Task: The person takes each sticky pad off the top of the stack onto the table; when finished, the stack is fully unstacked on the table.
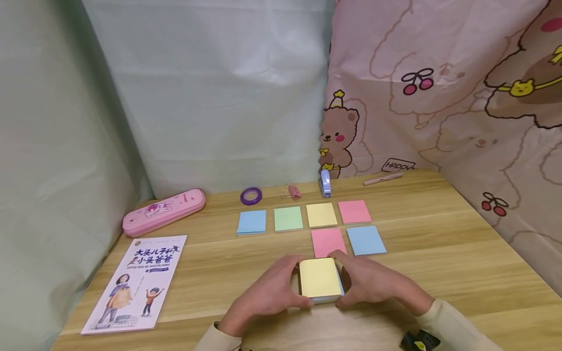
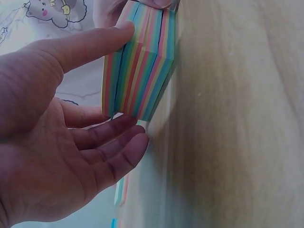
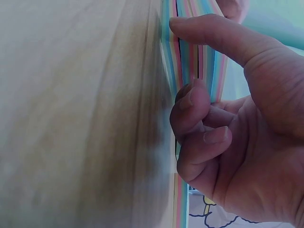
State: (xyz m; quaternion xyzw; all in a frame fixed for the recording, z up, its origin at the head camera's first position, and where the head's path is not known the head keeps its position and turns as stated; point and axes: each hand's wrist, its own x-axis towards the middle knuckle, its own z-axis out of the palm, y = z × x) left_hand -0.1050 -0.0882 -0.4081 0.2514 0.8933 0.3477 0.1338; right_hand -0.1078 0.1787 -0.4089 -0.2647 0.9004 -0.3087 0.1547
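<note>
A stack of sticky note pads (image 1: 319, 278), yellow on top, stands on the wooden table close to the person. My left hand (image 1: 274, 287) grips its left side, with the thumb near the front corner and the fingers toward the back. From the right, my right hand (image 1: 373, 279) grips it the same way. Striped edges of the stack (image 2: 137, 61) show in the left wrist view, slightly offset between layers. The right wrist view has the thumb (image 3: 209, 33) against the stack's side. Just behind the stack lie a pink pad (image 1: 328, 242) and a blue pad (image 1: 366, 240).
Farther back sit blue (image 1: 252, 222), green (image 1: 288, 218), yellow (image 1: 321, 215) and pink (image 1: 354, 211) pads in a row. Behind them are purple tape (image 1: 243, 196), a pink clip (image 1: 294, 191), a stapler (image 1: 325, 184) and a pen (image 1: 383, 179). A pencil case (image 1: 164, 212) and booklet (image 1: 135, 285) lie left.
</note>
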